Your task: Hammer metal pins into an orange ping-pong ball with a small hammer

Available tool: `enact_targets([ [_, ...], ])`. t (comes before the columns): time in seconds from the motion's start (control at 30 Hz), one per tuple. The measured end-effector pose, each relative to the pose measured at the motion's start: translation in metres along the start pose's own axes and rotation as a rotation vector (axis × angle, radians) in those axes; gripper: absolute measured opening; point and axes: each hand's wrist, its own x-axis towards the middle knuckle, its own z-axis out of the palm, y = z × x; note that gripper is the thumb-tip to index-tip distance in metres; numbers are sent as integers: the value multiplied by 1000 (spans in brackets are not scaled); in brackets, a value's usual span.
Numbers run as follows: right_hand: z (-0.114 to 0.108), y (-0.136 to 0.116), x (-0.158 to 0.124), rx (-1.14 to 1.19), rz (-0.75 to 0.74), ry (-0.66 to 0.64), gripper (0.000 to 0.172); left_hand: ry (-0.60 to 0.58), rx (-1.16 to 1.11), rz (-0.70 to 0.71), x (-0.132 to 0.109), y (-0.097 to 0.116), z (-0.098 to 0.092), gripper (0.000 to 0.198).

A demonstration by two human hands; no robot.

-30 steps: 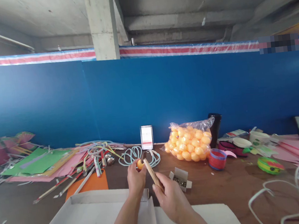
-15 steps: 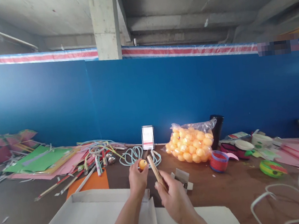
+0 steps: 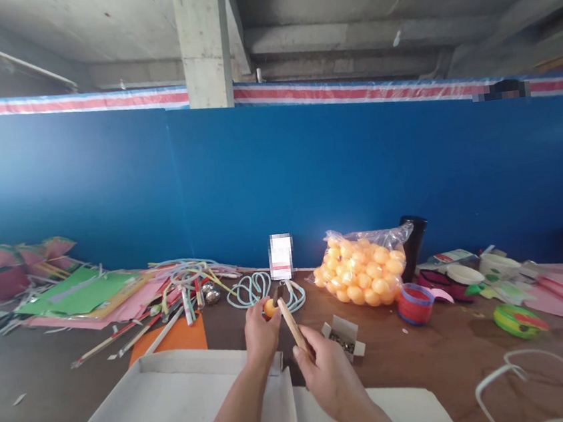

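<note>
Between the fingers of my left hand (image 3: 262, 337) is an orange ping-pong ball (image 3: 270, 308), pinched near the middle of the table. My right hand (image 3: 325, 367) is wrapped round the wooden handle of what looks like a hammer (image 3: 291, 321). Its dark far end lies close against the ball; whether they touch I cannot tell. The lower handle runs down behind my right wrist. Just right of that hand stands an opened small box (image 3: 343, 329) with little metal pieces in it. Beyond it sits a clear bag of orange ping-pong balls (image 3: 361, 273).
Under my forearms lies a white cardboard tray (image 3: 195, 401). Coiled pale-blue tubing (image 3: 250, 293) and a phone (image 3: 281, 258) are behind my hands. Coloured paper (image 3: 79, 293) and sticks lie left. A red tub (image 3: 415, 304), a green round case (image 3: 519, 321) and a white cable (image 3: 495, 376) are right.
The dark end of the hammer now shows beside the ball, and more of the ball is covered. My right hand has shifted slightly, uncovering the metal pieces in the small box.
</note>
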Motion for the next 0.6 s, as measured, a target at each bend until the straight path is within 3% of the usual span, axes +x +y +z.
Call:
enact_targets([
  [0.27, -5, -2, 1, 26, 44, 77, 39, 32, -46, 27, 2, -6, 4, 40],
  [0.47, -2, 1, 0, 6, 33, -2, 35, 29, -64, -12, 2, -4, 4, 38],
  [0.6, -3, 1, 0, 31, 36, 18, 38, 24, -93, 0, 3, -6, 5, 38],
])
